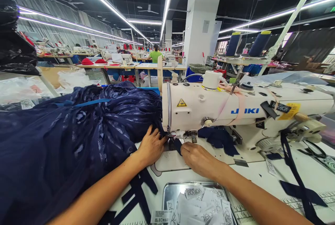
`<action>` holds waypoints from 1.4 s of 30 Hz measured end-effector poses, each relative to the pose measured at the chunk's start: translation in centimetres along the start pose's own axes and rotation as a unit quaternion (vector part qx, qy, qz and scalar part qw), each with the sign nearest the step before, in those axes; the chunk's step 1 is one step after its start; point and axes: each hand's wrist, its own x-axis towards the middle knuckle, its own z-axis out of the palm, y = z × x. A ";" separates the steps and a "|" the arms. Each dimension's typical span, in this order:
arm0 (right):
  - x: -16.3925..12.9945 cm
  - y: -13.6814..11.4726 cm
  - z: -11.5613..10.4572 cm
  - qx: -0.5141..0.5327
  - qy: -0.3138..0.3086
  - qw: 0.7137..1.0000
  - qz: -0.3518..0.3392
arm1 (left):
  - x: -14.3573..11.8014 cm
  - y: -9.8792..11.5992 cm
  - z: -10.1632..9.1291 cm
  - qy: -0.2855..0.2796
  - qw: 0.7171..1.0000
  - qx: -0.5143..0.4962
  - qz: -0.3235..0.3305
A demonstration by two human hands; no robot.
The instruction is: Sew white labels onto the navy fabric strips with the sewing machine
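A white sewing machine (191,108) stands in front of me, its needle area partly hidden by the head and my hands. My left hand (152,146) lies left of the presser foot (171,143), palm down, its fingers stretched out and slightly apart at the edge of the navy fabric. To the right of the foot, my right hand (196,157) is closed, its fingertips pinching a small piece of navy fabric (178,146) that runs under the machine head. A large gathered heap of navy lace garments (104,123) spreads to the left of the machine.
A metal tray (164,197) of white printed labels (199,204) sits near me. Navy strips (138,197) lie left of it; scissors (312,150) and a long navy strip (293,169) are at right. Thread cones (232,44) stand behind. A person (155,54) sits farther back.
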 end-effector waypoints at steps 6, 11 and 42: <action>0.2 -0.6 0.3 -0.002 0.008 1.000 0.010 | 0.1 0.1 0.0 -0.006 1.000 -0.012 -0.004; 0.4 -1.0 0.5 -0.012 0.016 1.000 0.023 | 0.4 0.1 0.1 -0.014 1.000 -0.012 -0.008; -0.2 1.2 0.3 0.008 0.017 0.997 0.073 | 0.7 -0.9 1.4 -0.001 0.995 -0.096 0.002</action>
